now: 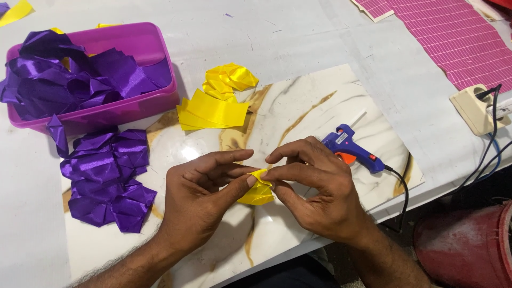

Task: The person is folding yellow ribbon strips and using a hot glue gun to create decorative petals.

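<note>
The left hand (205,184) and the right hand (314,184) are both pinching one small yellow satin piece (257,191) between them. The fingers are closing tight on the folded cloth, and it is sitting just above the marble board (314,101) on the desk (298,32), near the front edge.

A blue glue gun (352,150) is lying on the board just behind the right hand. More yellow satin pieces (216,104) are sitting in a little heap farther back. A pile of folded purple satin pieces (109,178) is lying to the left of the left hand. A pink tub (133,45) full of purple cloth is standing behind that pile. A pink sheet (453,37) is lying at the far right, near a white socket block (474,109).
</note>
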